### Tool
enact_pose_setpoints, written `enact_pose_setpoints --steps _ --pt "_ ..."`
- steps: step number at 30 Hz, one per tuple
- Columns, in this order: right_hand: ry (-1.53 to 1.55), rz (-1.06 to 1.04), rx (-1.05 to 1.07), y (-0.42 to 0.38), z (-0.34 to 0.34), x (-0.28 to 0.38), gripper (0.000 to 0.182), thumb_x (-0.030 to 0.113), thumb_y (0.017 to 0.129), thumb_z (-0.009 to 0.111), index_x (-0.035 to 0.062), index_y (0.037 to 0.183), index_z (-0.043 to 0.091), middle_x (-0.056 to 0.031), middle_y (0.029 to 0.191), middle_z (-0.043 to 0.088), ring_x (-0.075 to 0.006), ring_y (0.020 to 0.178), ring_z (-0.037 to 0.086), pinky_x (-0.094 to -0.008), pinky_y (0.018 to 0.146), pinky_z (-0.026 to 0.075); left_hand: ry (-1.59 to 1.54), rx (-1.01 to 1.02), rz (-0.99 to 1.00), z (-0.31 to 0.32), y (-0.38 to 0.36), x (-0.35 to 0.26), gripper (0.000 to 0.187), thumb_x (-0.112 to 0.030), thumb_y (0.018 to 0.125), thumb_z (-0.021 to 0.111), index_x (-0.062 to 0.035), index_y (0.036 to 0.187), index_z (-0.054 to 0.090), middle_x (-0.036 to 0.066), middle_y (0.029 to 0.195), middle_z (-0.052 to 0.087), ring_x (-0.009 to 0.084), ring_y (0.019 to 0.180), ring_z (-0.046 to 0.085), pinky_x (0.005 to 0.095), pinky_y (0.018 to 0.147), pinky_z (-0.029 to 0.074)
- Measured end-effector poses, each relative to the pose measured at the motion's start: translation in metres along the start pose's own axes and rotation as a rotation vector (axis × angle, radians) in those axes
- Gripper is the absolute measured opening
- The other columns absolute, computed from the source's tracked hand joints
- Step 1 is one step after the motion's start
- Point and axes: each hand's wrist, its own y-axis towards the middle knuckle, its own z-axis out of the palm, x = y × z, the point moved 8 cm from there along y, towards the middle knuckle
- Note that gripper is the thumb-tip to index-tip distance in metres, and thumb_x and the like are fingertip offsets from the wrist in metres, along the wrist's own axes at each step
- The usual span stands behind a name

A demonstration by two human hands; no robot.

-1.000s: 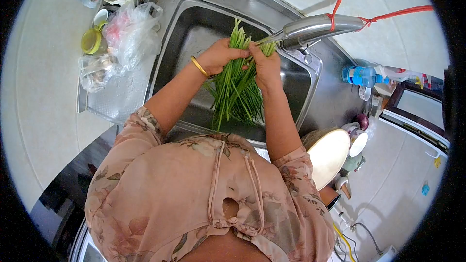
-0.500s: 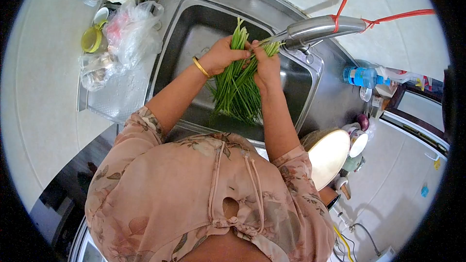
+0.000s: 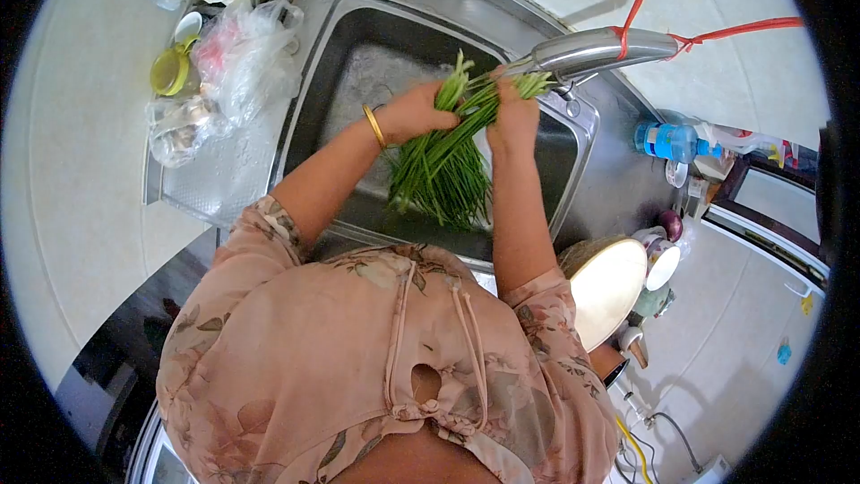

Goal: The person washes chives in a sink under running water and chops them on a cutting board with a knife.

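Holding a bunch of green chives (image 3: 443,166) over the steel sink (image 3: 573,148), just below the faucet spout (image 3: 596,47), near the middle of the scene. Left hand (image 3: 414,114) clenched around the stalks near their upper ends, a gold bangle (image 3: 374,125) on its wrist; right hand (image 3: 513,116) closed on the same bunch just to the right, close under the spout. Likely light, limp and wet: thin, soft stalks, easily bent or bruised, probably slippery, so best gripped as a gathered bundle near the thicker ends, not by the loose tips fanning down toward the near edge of the sink. No readable writing anywhere; label on the blue bottle (image 3: 667,141) at far right too small to make out. Clear plastic bags (image 3: 237,63) on the left drainboard.
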Motion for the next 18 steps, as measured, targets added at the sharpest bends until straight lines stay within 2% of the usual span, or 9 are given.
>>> enact_pose_setpoints --steps 3,5,6,8,9,12,13,16,18 --pt "0.021 -0.094 0.04 0.021 -0.016 0.01 0.016 0.006 0.081 0.057 0.0038 0.095 0.052 -0.007 0.084 0.056 -0.0183 0.073 0.054 -0.0313 0.063 0.047 -0.288 0.065 0.039 0.012 0.001 0.024 0.028 -0.006 0.07 0.061 0.0003 0.096 0.052 0.004 0.081 0.056 0.0124 0.072 0.053 0.0254 0.066 0.045" --pt "-0.061 -0.188 0.014 0.035 -0.031 0.01 0.017 0.007 0.081 0.058 0.004 0.096 0.052 -0.0068 0.084 0.056 -0.0185 0.074 0.054 -0.0325 0.065 0.047 -0.275 0.088 0.021 0.011 0.0 0.027 0.029 -0.006 0.07 0.061 0.0004 0.096 0.052 0.005 0.08 0.056 0.0124 0.072 0.053 0.0251 0.067 0.045" --pt "-0.03 -0.17 -0.056 0.036 -0.039 0.02 0.019 0.009 0.08 0.059 0.0032 0.097 0.051 -0.0068 0.084 0.056 -0.0187 0.074 0.054 -0.0328 0.064 0.047 -0.268 0.094 0.011 0.008 -0.001 0.03 0.03 -0.007 0.07 0.062 0.0004 0.097 0.052 0.005 0.08 0.057 0.0124 0.072 0.053 0.025 0.067 0.045" --pt "0.034 -0.128 -0.192 0.031 -0.054 0.054 0.025 0.012 0.079 0.062 0.0014 0.098 0.05 -0.0067 0.085 0.055 -0.019 0.073 0.054 -0.0334 0.063 0.048 -0.003 0.123 0.015 -0.002 -0.011 0.032 0.025 -0.005 0.071 0.061 -0.0006 0.094 0.052 0.006 0.078 0.056 0.013 0.073 0.055 0.0261 0.065 0.045" --pt "0.066 -0.184 -0.155 0.029 -0.057 0.075 0.025 0.014 0.08 0.062 0.0015 0.098 0.05 -0.007 0.085 0.055 -0.0194 0.073 0.054 -0.0337 0.064 0.048 0.132 0.14 0.018 -0.009 -0.015 0.034 0.023 -0.004 0.072 0.06 -0.0012 0.093 0.052 0.007 0.077 0.056 0.0133 0.073 0.055 0.0267 0.064 0.046" --pt "0.043 -0.323 -0.136 0.022 -0.08 0.121 0.02 0.019 0.083 0.058 0.0016 0.092 0.051 -0.0084 0.082 0.055 -0.0196 0.075 0.055 -0.0339 0.067 0.048 -0.353 0.109 -0.141 -0.041 -0.021 0.081 0.017 -0.002 0.075 0.059 -0.0027 0.09 0.051 0.009 0.078 0.056 0.0167 0.074 0.057 0.0307 0.063 0.049" --pt "0.036 -0.347 -0.111 0.014 -0.076 0.131 0.019 0.019 0.084 0.056 0.0015 0.089 0.052 -0.0081 0.08 0.056 -0.019 0.075 0.055 -0.033 0.067 0.047 -0.504 0.024 -0.139 -0.047 -0.025 0.075 0.017 -0.003 0.075 0.059 -0.0037 0.091 0.051 0.009 0.078 0.056 0.0175 0.074 0.058 0.033 0.065 0.05" --pt "-0.356 -0.324 0.134 0.005 -0.056 0.118 0.017 0.02 0.083 0.057 0.0034 0.085 0.054 -0.0065 0.074 0.057 -0.0157 0.075 0.054 -0.0299 0.066 0.045 -0.871 -0.187 -0.125 -0.056 -0.027 0.057 0.019 -0.007 0.078 0.06 -0.0063 0.094 0.049 0.009 0.081 0.056 0.0189 0.075 0.058 0.0403 0.07 0.052" --pt "-0.685 -0.305 0.196 -0.002 -0.039 0.086 0.014 0.018 0.082 0.056 0.005 0.081 0.051 -0.0032 0.063 0.052 -0.0161 0.06 0.052 -0.028 0.059 0.043 -0.955 -0.149 -0.047 -0.047 -0.017 0.043 0.018 -0.007 0.079 0.06 -0.0066 0.094 0.05 0.008 0.081 0.057 0.0187 0.075 0.058 0.0398 0.07 0.052"
